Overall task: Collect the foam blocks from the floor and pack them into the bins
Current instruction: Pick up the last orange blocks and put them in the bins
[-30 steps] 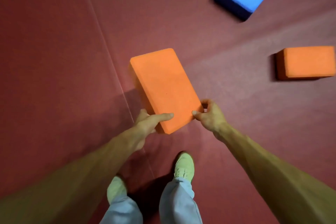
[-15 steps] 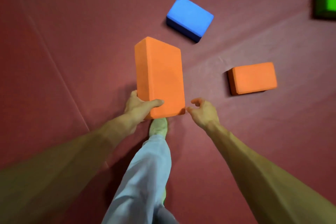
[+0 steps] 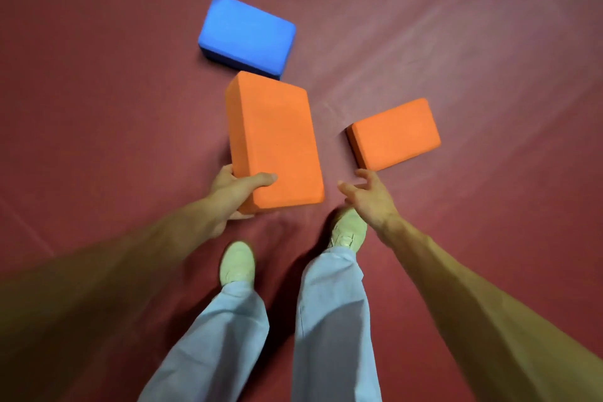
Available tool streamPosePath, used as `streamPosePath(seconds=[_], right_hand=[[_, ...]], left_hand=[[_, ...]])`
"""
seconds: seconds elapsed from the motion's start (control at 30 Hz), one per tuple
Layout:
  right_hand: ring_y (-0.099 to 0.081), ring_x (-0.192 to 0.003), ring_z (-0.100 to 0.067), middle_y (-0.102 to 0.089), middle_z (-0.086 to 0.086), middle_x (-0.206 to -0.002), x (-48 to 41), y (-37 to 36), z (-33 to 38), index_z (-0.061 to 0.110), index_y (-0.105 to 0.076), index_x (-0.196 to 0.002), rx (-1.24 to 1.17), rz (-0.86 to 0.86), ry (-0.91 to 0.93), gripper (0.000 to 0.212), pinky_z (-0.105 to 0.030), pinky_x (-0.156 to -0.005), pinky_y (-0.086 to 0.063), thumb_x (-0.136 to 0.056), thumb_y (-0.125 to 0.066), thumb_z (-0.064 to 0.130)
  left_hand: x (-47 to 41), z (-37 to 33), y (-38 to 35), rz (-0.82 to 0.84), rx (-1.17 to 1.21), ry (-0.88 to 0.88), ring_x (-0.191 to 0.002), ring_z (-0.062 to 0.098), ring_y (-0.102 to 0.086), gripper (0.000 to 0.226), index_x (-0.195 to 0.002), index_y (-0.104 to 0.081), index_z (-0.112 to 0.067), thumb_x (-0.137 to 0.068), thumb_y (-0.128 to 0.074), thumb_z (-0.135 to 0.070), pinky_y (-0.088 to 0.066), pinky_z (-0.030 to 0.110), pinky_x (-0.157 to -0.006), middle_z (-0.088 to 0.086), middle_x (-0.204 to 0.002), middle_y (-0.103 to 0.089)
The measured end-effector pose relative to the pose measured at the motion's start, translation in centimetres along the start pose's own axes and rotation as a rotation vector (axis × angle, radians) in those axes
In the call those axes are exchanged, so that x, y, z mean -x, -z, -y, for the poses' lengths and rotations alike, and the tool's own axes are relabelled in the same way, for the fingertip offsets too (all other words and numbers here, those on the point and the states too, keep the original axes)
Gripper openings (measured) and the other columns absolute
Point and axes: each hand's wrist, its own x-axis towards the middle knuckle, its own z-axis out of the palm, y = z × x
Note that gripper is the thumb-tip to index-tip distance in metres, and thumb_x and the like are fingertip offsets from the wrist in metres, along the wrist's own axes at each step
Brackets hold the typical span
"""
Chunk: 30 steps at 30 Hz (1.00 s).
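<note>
left hand (image 3: pixel 233 194) grips near end of large orange rectangular foam block (image 3: pixel 275 143), lifted above dark red floor mat (image 3: pixel 98 108). right hand (image 3: pixel 368 197) empty, fingers loosely spread, near smaller orange foam block (image 3: pixel 394 134) on mat.

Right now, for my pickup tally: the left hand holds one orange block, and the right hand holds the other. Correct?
Not quite. The head view shows the right hand open and empty, near the second orange block but not holding it. The left hand does hold the first orange block.
</note>
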Motion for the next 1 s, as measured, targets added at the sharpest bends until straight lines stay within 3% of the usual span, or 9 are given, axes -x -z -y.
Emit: streamPosePath(seconds=[0.13,0.23,0.4,0.5,0.53,0.63,0.8,0.93,1.0], right_hand=[[-0.059,-0.103,-0.018,-0.061,0.0,-0.12,-5.5,2.9,-2.3,0.017,-0.053,-0.126,-0.047,-0.046,-0.056,0.043,-0.041,-0.098,-0.048,-0.089,-0.06,0.037],[-0.059,-0.102,-0.019,-0.059,0.001,-0.115,-10.5,3.9,-4.7,0.014,-0.052,-0.126,-0.118,-0.136,-0.095,0.046,-0.043,-0.097,-0.049,-0.088,-0.064,0.036],[-0.053,-0.108,-0.022,-0.051,0.0,-0.111,-17.8,3.9,-8.5,0.01,-0.038,-0.136,-0.401,-0.214,-0.285,0.083,-0.048,-0.097,-0.049,-0.072,-0.075,0.048],[-0.053,-0.117,-0.026,-0.049,-0.009,-0.131,-22.1,2.8,-10.7,0.011,-0.034,-0.139,-0.482,-0.289,-0.355,0.121,-0.048,-0.098,-0.048,-0.041,-0.073,0.07],[-0.054,-0.115,-0.026,-0.047,-0.008,-0.132,-23.1,2.3,-11.2,0.012,-0.031,-0.141,-0.53,-0.292,-0.363,0.123,-0.048,-0.098,-0.049,-0.041,-0.075,0.071],[-0.058,-0.099,-0.018,-0.052,-0.004,-0.119,-25.4,1.2,-11.6,0.009,-0.031,-0.136,-0.8,-0.253,-0.378,0.094,-0.047,-0.09,-0.052,-0.067,-0.082,0.048],[-0.06,-0.108,-0.021,-0.056,-0.007,-0.124,-27.9,2.1,-11.0,0.01,-0.045,-0.127,-1.034,-0.208,-0.381,0.081,-0.044,-0.065,-0.059,-0.062,-0.09,0.027],[-0.061,-0.087,-0.016,-0.062,-0.004,-0.099,-26.2,3.3,-10.2,0.013,-0.058,-0.1,-1.036,-0.13,-0.384,0.042,-0.039,-0.075,-0.058,-0.072,-0.083,0.033],[-0.059,-0.082,-0.017,-0.061,-0.003,-0.09,-24.3,3.7,-10.0,0.018,-0.06,-0.092,-1.034,-0.083,-0.379,0.042,-0.037,-0.075,-0.056,-0.071,-0.08,0.047]], left_hand=[[-4.8,-1.4,-4.5,0.006,-0.038,0.02,-0.096,0.016,-0.067,0.061,-0.12,-0.058,-0.025,-0.066,-0.083,-0.038,-0.058,0.035,-0.068,-0.002,-0.11,-0.069],[-8.8,-1.7,-7.7,-0.063,-0.034,0.032,-0.097,0.015,-0.066,0.062,-0.123,-0.055,-0.023,-0.069,-0.082,-0.035,-0.057,0.032,-0.064,-0.003,-0.111,-0.067],[-14.8,-0.5,-12.2,-0.177,0.039,0.031,-0.098,0.018,-0.065,0.054,-0.121,-0.054,-0.021,-0.074,-0.078,-0.027,-0.059,0.042,-0.076,-0.002,-0.112,-0.065],[-17.8,0.7,-13.6,-0.21,0.055,0.086,-0.097,0.019,-0.064,0.051,-0.119,-0.055,-0.02,-0.073,-0.077,-0.027,-0.058,0.044,-0.08,0.0,-0.11,-0.064],[-18.6,1.2,-14.0,-0.222,0.043,0.091,-0.096,0.019,-0.064,0.055,-0.119,-0.055,-0.02,-0.07,-0.078,-0.03,-0.058,0.043,-0.078,0.0,-0.111,-0.064],[-19.8,3.0,-14.3,-0.239,-0.007,0.105,-0.098,0.018,-0.064,0.077,-0.123,-0.049,-0.023,-0.054,-0.08,-0.037,-0.058,0.045,-0.081,-0.004,-0.112,-0.063],[-19.9,4.1,-14.6,-0.232,-0.011,0.078,-0.099,0.014,-0.063,0.075,-0.127,-0.044,-0.025,-0.064,-0.084,-0.026,-0.058,0.042,-0.082,-0.009,-0.111,-0.061],[-19.0,3.6,-14.9,-0.287,-0.074,0.03,-0.101,0.015,-0.063,0.079,-0.129,-0.048,-0.02,-0.06,-0.087,-0.029,-0.056,0.043,-0.087,-0.007,-0.114,-0.062],[-17.9,2.9,-15.3,-0.324,-0.133,0.015,-0.099,0.015,-0.063,0.077,-0.127,-0.052,-0.016,-0.06,-0.087,-0.031,-0.055,0.04,-0.087,-0.004,-0.113,-0.064]])
